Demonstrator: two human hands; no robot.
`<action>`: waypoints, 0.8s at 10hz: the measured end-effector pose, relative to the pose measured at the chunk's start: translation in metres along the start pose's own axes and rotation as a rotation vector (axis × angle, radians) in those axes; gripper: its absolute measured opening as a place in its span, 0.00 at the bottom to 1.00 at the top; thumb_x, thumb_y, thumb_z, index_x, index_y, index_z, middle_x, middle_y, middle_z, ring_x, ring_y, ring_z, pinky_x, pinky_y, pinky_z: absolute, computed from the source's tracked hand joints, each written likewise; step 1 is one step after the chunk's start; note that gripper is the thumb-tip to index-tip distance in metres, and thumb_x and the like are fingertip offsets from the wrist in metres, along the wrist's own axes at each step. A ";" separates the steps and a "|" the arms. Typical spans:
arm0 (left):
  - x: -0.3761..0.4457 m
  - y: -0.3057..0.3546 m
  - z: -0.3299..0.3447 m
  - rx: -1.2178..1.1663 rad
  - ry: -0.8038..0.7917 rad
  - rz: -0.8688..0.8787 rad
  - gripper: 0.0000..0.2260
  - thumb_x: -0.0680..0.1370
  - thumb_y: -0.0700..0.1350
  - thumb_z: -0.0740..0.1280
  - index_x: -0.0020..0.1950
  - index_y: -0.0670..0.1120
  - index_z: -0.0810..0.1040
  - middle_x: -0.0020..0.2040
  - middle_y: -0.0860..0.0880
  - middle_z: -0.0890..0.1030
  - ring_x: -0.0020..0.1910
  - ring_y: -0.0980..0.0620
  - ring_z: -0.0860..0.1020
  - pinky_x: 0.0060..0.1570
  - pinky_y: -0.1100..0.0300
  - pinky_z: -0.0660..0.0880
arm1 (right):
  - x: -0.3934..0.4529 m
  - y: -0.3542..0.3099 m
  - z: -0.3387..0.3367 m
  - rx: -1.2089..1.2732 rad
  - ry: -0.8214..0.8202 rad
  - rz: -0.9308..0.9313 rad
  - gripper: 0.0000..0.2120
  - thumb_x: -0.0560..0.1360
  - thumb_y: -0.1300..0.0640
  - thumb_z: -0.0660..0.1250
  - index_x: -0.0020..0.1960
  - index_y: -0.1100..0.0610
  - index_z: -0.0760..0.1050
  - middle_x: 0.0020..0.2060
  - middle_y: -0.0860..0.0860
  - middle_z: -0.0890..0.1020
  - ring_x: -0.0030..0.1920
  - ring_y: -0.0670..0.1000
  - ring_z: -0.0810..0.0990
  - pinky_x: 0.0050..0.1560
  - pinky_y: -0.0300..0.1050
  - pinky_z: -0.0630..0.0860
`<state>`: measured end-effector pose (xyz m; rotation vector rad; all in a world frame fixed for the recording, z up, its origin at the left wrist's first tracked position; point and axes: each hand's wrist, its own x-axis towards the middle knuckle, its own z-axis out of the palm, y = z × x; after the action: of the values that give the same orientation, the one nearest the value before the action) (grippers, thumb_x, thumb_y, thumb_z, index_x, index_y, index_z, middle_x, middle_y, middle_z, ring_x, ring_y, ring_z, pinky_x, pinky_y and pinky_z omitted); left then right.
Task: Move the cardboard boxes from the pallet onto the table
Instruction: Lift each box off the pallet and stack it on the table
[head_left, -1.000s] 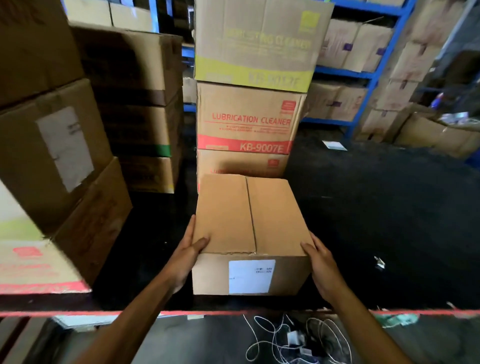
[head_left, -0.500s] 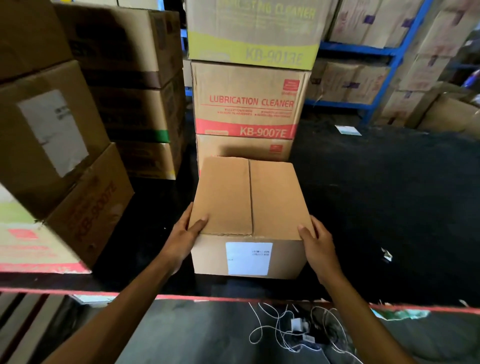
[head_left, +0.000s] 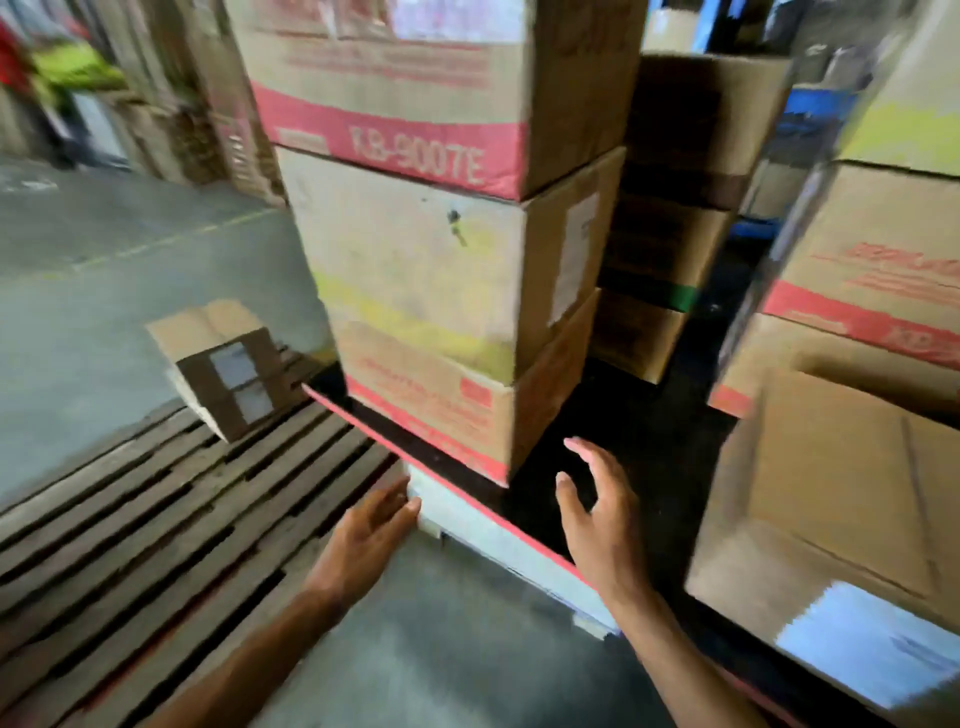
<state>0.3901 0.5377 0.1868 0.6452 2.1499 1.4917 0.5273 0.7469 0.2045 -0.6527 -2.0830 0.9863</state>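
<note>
Head view: both hands, left hand (head_left: 371, 525) and right hand (head_left: 597, 512), fingers spread and empty, have released the box (head_left: 852, 499) on the table (head_left: 498, 540), turning toward the pallet (head_left: 156, 499).

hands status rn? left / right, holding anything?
Left hand: open, fingers straight, holding nothing, near the table edge.
Right hand: open, fingers spread, holding nothing, above the table.

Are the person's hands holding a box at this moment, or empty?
Empty. The left hand and right hand both show spread, relaxed fingers with nothing in their grip, hovering by the table edge.
</note>
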 end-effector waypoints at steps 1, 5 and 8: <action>-0.023 -0.040 -0.124 0.005 0.209 -0.106 0.16 0.79 0.53 0.64 0.66 0.53 0.72 0.60 0.57 0.77 0.57 0.58 0.77 0.56 0.62 0.75 | 0.003 -0.042 0.120 0.048 -0.248 0.034 0.18 0.72 0.60 0.65 0.61 0.62 0.76 0.57 0.55 0.81 0.60 0.55 0.77 0.62 0.43 0.70; -0.021 -0.217 -0.383 0.001 0.618 -0.377 0.23 0.76 0.65 0.63 0.67 0.57 0.72 0.64 0.54 0.77 0.65 0.53 0.75 0.64 0.50 0.73 | 0.024 -0.155 0.405 0.124 -0.782 0.032 0.19 0.76 0.58 0.67 0.66 0.56 0.72 0.63 0.54 0.77 0.63 0.53 0.75 0.57 0.41 0.68; 0.101 -0.200 -0.456 -0.119 0.775 -0.405 0.24 0.72 0.62 0.69 0.59 0.46 0.78 0.53 0.47 0.82 0.54 0.50 0.78 0.52 0.62 0.73 | 0.149 -0.177 0.591 0.202 -0.903 0.161 0.19 0.77 0.55 0.67 0.66 0.56 0.72 0.63 0.57 0.78 0.62 0.54 0.77 0.62 0.51 0.73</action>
<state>0.0134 0.2009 0.1344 -0.4837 2.4731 1.7812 -0.0503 0.4894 0.1460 -0.2781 -2.6419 1.7945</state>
